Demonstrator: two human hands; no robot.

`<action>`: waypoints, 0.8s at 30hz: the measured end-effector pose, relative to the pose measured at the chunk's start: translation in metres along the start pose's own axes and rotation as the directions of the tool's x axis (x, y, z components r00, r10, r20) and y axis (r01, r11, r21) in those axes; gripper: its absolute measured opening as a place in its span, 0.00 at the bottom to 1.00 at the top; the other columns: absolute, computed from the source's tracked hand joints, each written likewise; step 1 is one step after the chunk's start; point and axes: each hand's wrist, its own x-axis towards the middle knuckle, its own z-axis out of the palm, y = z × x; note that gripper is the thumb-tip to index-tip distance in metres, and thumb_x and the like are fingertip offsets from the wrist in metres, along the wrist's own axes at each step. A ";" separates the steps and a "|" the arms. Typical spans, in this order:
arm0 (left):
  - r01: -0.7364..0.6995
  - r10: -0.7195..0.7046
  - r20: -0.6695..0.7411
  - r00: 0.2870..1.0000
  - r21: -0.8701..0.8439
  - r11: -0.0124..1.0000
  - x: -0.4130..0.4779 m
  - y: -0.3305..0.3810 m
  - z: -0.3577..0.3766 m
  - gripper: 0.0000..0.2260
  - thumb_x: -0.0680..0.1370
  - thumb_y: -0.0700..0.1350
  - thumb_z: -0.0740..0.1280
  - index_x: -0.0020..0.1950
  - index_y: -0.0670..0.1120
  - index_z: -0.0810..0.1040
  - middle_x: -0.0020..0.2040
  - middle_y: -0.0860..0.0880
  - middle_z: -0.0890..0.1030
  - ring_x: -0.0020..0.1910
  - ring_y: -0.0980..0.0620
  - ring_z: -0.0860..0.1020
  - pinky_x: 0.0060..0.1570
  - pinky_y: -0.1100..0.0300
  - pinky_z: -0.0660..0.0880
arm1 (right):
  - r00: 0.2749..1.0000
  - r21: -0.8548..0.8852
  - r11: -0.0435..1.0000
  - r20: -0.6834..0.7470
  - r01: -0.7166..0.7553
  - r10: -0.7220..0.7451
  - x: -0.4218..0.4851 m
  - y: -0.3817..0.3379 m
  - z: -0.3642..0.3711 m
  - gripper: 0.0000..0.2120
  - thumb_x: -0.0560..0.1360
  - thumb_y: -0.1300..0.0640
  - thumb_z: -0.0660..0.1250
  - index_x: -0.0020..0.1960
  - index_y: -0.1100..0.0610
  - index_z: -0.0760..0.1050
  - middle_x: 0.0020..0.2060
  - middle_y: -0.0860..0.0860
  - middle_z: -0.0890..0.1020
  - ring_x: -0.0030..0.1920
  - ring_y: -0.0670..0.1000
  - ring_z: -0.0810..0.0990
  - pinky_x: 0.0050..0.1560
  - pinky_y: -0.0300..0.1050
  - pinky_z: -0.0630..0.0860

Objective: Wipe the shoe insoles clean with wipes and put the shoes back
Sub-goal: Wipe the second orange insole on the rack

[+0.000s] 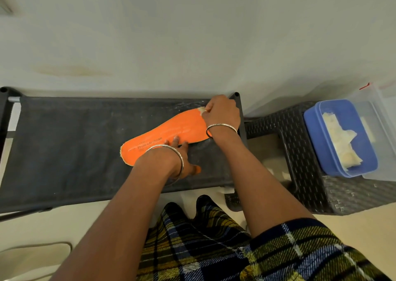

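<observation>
One insole (171,128), likely floppy. Left hand (184,158) pins its middle, fingers flat; right hand (221,111) pinches wipe (201,110) at its toe.

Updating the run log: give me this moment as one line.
step: wiping insole | left hand: presses insole on rack | right hand: grips wipe at insole end | tub: on stool

The orange insole (169,134) lies flat on the dark rack top, a crumpled wipe (201,110) at its toe.
</observation>
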 end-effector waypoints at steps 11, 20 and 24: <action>0.002 -0.002 -0.010 1.000 0.009 1.000 -0.002 0.001 0.000 0.38 0.80 0.60 0.58 0.79 0.49 0.37 0.79 0.47 0.35 0.78 0.41 0.40 0.75 0.44 0.47 | 0.998 0.021 0.998 -0.034 0.062 -0.061 -0.003 0.000 -0.003 0.05 0.75 0.55 0.70 0.49 0.53 0.83 0.48 0.52 0.85 0.52 0.55 0.81 0.47 0.45 0.76; -0.003 0.003 -0.019 1.000 -0.005 1.000 -0.003 0.003 0.000 0.38 0.81 0.58 0.59 0.78 0.51 0.35 0.78 0.47 0.34 0.77 0.43 0.36 0.74 0.44 0.44 | 0.934 0.099 0.954 0.196 0.284 -0.299 -0.018 -0.027 0.013 0.04 0.72 0.59 0.71 0.44 0.52 0.83 0.42 0.50 0.85 0.47 0.55 0.82 0.52 0.51 0.79; 0.000 0.000 -0.021 1.000 -0.004 1.000 0.002 -0.001 0.001 0.39 0.80 0.60 0.59 0.79 0.50 0.37 0.79 0.48 0.35 0.78 0.42 0.39 0.76 0.44 0.48 | 0.984 0.052 0.984 0.036 0.172 -0.174 -0.009 -0.013 0.007 0.03 0.75 0.57 0.70 0.45 0.54 0.82 0.45 0.54 0.85 0.48 0.57 0.83 0.50 0.51 0.80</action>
